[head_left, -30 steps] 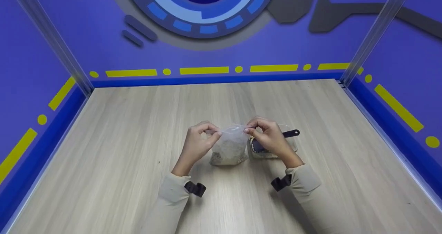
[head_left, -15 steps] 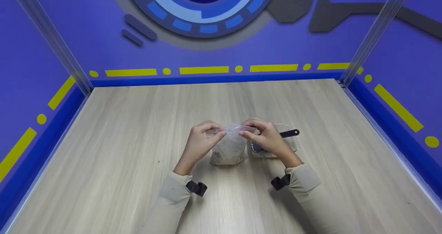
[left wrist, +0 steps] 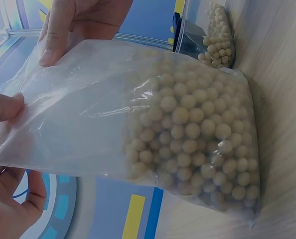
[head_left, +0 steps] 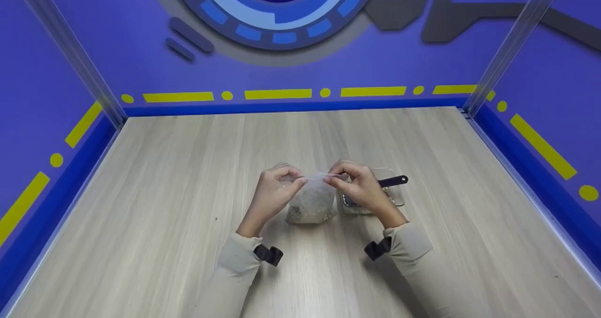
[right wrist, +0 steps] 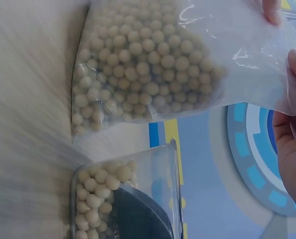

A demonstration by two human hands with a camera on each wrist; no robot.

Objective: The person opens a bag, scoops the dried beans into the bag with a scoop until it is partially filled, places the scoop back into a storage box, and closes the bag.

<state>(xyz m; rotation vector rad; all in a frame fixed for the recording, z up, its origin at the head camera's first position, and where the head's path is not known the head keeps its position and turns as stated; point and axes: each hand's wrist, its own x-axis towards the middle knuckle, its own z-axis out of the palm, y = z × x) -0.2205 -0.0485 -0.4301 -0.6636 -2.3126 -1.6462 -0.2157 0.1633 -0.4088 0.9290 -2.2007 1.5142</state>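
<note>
A clear plastic zip bag (head_left: 312, 205) stands on the table between the two hands, its lower part filled with pale round beads (left wrist: 188, 132). My left hand (head_left: 273, 193) pinches the left part of the bag's top edge between thumb and fingers. On the other side my right hand (head_left: 362, 189) pinches the same edge. A short stretch of the bag's mouth shows between the thumbs. In the right wrist view, a clear container (right wrist: 158, 154) of similar beads sits beside the bag, with a black scoop (right wrist: 140, 214) in it.
Partly behind the right hand, the scoop's black handle (head_left: 394, 181) sticks out over the container's right side. The wood-grain table (head_left: 188, 177) is bounded by blue printed panels (head_left: 281, 78) at the back and sides.
Both hands have drawn closer together along the bag's top edge, the left moving right and the right moving left. The bag's base and the container have stayed put.
</note>
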